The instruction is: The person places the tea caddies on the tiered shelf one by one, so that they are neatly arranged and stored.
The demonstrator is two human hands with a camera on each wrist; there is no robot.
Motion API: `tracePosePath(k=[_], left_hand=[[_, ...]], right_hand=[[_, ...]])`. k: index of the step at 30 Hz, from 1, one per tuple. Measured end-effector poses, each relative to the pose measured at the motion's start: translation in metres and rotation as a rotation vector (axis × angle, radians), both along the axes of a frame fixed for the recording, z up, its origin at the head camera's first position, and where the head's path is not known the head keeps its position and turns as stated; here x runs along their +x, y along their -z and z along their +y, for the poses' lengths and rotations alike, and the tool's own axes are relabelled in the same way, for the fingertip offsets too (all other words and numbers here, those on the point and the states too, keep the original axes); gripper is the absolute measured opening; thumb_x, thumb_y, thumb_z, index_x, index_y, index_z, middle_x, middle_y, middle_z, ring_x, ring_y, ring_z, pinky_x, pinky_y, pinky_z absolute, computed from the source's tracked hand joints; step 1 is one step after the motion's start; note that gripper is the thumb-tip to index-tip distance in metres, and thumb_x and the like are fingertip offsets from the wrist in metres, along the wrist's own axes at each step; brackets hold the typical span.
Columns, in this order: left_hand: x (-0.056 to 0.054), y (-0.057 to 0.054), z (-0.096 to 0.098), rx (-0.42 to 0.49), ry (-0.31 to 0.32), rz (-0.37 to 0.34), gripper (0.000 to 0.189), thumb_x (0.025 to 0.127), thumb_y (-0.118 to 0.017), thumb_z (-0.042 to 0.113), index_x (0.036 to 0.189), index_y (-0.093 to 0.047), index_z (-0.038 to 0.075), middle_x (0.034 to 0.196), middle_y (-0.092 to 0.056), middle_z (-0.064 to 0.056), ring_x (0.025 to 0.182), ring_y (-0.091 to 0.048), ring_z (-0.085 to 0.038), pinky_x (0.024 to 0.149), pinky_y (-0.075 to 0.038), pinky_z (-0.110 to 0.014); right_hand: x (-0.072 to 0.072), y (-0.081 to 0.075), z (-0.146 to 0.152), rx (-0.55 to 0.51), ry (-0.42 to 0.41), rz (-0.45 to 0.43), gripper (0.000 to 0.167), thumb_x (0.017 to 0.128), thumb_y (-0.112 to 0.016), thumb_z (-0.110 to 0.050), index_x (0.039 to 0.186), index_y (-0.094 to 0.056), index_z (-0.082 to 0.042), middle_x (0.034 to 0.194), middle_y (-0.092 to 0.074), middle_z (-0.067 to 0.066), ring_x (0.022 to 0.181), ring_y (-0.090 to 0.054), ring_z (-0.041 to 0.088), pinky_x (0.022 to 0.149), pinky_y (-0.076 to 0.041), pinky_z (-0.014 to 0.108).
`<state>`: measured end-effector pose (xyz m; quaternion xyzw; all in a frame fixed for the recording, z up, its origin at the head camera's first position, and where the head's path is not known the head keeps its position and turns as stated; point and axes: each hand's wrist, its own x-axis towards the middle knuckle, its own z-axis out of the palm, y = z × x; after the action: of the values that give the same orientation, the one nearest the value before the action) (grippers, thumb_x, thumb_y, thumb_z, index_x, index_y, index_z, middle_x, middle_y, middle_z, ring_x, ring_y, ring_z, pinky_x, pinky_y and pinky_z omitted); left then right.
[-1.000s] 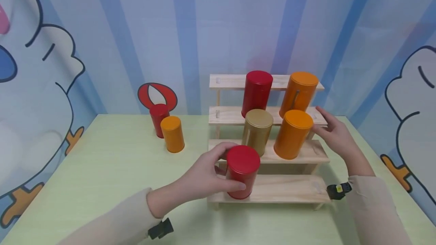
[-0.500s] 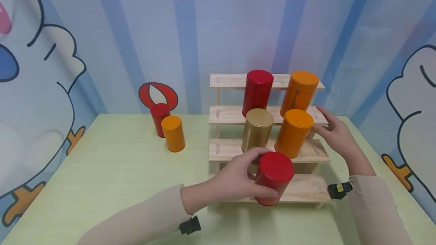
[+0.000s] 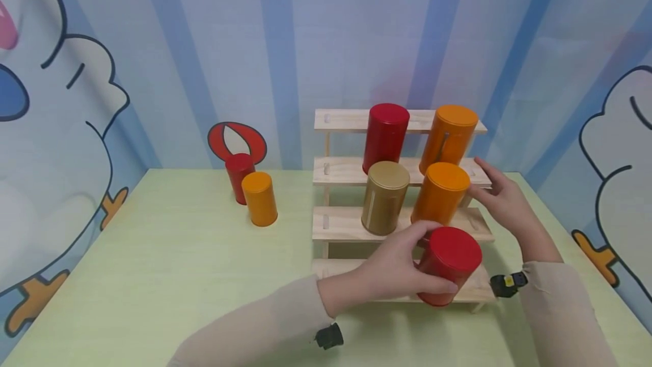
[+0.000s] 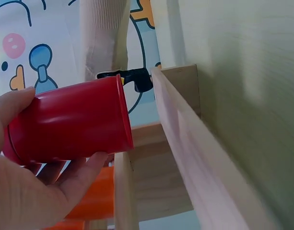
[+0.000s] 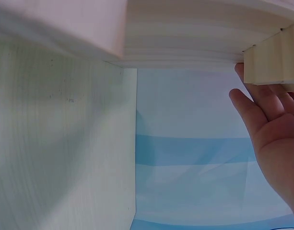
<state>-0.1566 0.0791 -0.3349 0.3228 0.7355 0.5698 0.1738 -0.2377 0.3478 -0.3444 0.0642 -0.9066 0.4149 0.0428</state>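
While gripped by left hand [image 3: 394, 268], red tin [image 3: 448, 265].

Beige ribbed sleeves [image 3: 265, 327] on both arms; small black clip-on device [image 3: 506, 285] at each wrist.

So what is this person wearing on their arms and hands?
Both hands, left and right, are bare: no gloves or rings show. Each arm has a long beige ribbed sleeve. A small black camera clip sits at the left wrist; the right wrist's clip carries a yellow mark.
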Motion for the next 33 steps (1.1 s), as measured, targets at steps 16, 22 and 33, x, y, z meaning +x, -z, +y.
tracePosePath(k=[16,22,33], left_hand=[[-0.007,0.012,0.032,-0.002,-0.045,-0.029,0.063,0.078,-0.080,0.016,0.131,-0.047,0.023,0.116,-0.059,0.017,0.099,-0.052,0.003,0.083,-0.048,-0.019],[-0.009,0.016,0.039,0.003,-0.065,-0.020,0.061,0.078,-0.080,0.014,0.129,-0.048,0.022,0.114,-0.059,0.016,0.097,-0.053,0.003,0.082,-0.049,-0.018],[-0.010,0.021,0.046,-0.019,-0.107,-0.024,0.060,0.077,-0.081,0.015,0.128,-0.049,0.021,0.114,-0.059,0.015,0.096,-0.054,0.003,0.082,-0.049,-0.017]], right_hand=[[0.000,-0.001,-0.001,0.007,0.009,-0.007,0.075,0.099,-0.049,-0.043,0.156,-0.007,-0.020,0.158,-0.013,0.025,0.124,-0.044,0.052,0.098,-0.034,0.069],[0.001,-0.002,-0.002,0.008,0.010,-0.008,0.075,0.099,-0.049,-0.044,0.156,-0.007,-0.020,0.157,-0.014,0.025,0.124,-0.044,0.052,0.097,-0.035,0.069],[0.001,0.000,-0.001,0.008,0.006,-0.006,0.075,0.098,-0.049,-0.044,0.156,-0.007,-0.020,0.158,-0.013,0.025,0.124,-0.044,0.052,0.097,-0.034,0.069]])
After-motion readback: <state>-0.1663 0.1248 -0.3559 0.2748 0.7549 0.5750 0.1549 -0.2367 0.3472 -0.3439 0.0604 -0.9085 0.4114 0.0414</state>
